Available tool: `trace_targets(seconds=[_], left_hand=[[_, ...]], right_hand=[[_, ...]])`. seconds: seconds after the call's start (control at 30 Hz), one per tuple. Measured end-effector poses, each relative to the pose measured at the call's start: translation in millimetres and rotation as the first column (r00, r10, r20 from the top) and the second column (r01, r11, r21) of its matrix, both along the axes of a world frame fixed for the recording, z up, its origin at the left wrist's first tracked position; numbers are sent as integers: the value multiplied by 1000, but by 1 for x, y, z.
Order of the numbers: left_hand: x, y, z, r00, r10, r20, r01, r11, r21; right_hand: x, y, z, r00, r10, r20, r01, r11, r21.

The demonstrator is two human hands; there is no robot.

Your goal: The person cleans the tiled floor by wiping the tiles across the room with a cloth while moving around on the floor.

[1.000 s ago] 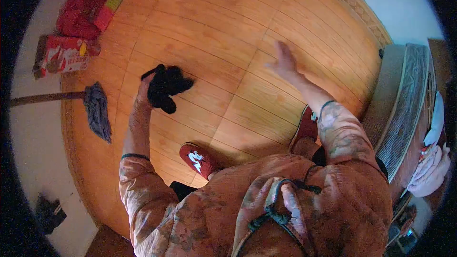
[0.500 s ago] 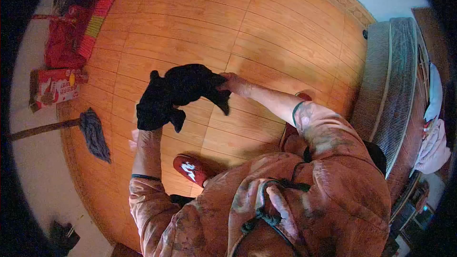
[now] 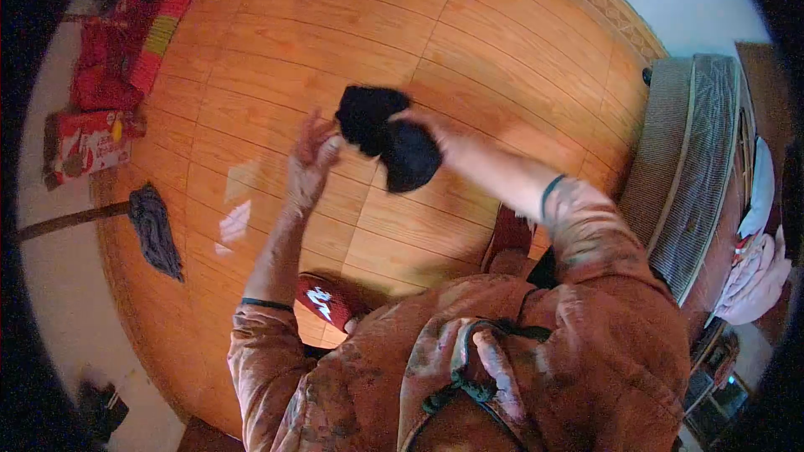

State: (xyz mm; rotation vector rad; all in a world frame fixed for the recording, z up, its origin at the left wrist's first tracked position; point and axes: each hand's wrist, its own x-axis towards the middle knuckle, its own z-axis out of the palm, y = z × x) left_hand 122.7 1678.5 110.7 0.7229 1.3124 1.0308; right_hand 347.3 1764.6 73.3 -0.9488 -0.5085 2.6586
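black cloth (image 3: 410, 156): off the floor (image 3: 276, 59), bunched, not flat; right hand (image 3: 444, 136): fingers grip it; left hand (image 3: 311, 159): fingers open, near it

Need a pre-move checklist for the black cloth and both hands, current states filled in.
1. Black cloth held by right hand: ok.
2. Right-hand finger placement readable: not ok, the hand is motion-blurred.
3. Left hand holding nothing: ok, open beside the cloth.
4. Left fingertips touching the cloth: cannot tell, they are very close to its edge.
5. Cloth spread out flat: not ok, bunched into two lobes.
6. Gray mop head apart from both hands: ok, off to the left on the wood floor.
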Motion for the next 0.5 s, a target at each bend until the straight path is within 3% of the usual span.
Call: trace_targets(seconds=[0.03,0.07,0.1,0.13,0.17,0.23,0.27,0.3,0.33,0.4,0.47,0.5], left_hand=[[-22,-7,-46,988,37,-150,-31,998,47],[-40,-13,-82,951,79,-299,-50,993,103],[-51,-22,-97,833,4,-554,20,999,38],[-58,-36,-108,648,-80,-758,71,996,-45],[-61,-51,-120,412,-168,-896,97,985,-140],[-60,-92,-157,183,-193,-964,141,976,-168],[-58,-112,-175,64,-197,-978,162,969,-185],[-55,-122,-185,39,-257,-966,188,951,-246],[-47,-124,-179,45,-288,-957,195,942,-274],[-29,-115,-158,54,-342,-938,209,923,-324],[-23,-111,-154,59,-396,-916,186,906,-380],[-22,-108,-154,62,-417,-907,168,900,-402]], right_hand=[[25,23,6,963,5,269,18,996,-82],[58,50,-4,965,18,263,-28,999,36],[86,70,4,933,-76,351,83,996,-7],[125,93,5,950,-79,303,46,992,115],[150,102,18,857,-275,436,233,961,149],[253,135,-25,756,-389,527,242,913,328],[283,133,-12,578,-438,688,155,887,434],[320,124,-35,386,-666,639,113,721,683],[356,115,-59,152,-832,533,-34,535,844],[471,95,-142,-245,-621,745,-365,771,522],[444,44,-157,-493,-532,688,-259,845,467],[419,39,-155,-552,-522,651,-296,852,432]])
